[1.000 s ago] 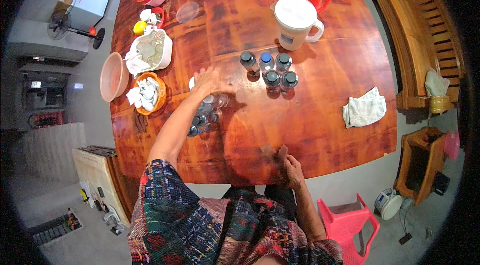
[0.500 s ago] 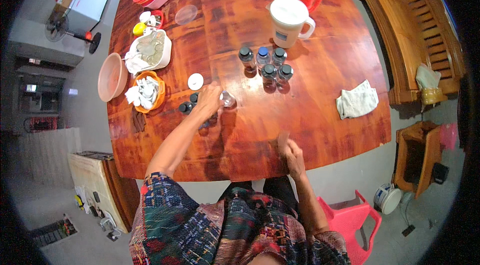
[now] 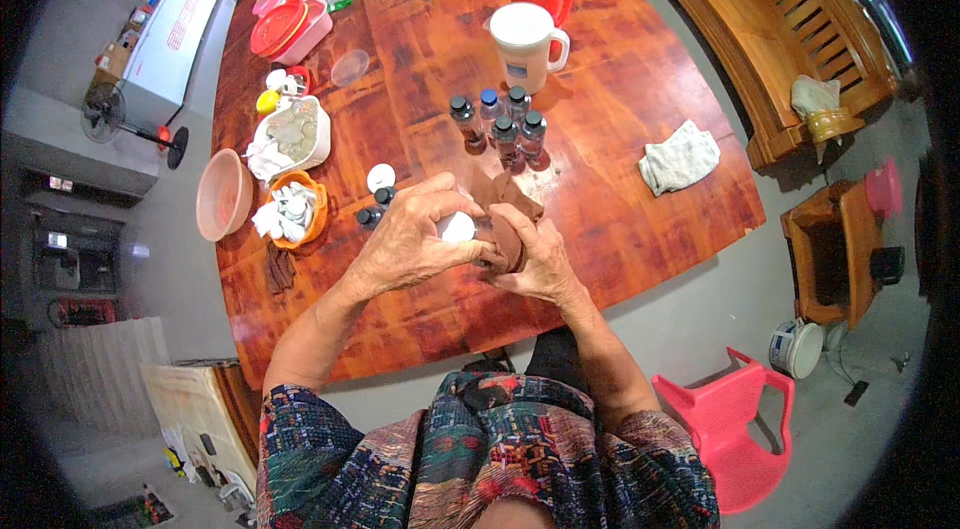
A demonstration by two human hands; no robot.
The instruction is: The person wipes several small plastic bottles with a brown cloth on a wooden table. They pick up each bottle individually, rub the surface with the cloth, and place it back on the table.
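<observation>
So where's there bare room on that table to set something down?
One bare patch lies between the white jug and folded cloth, right of the five bottles. Another lies between the clear disc and jug. The left edge is crowded with an orange basket and white tub; so is the middle around the left hand and right hand.

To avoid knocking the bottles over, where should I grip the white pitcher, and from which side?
Probably best by its loop handle, coming from the right: the white pitcher stands upright with that handle sticking out to the right, while the clustered bottles stand just in front, crowding a straight approach from the near side.
</observation>
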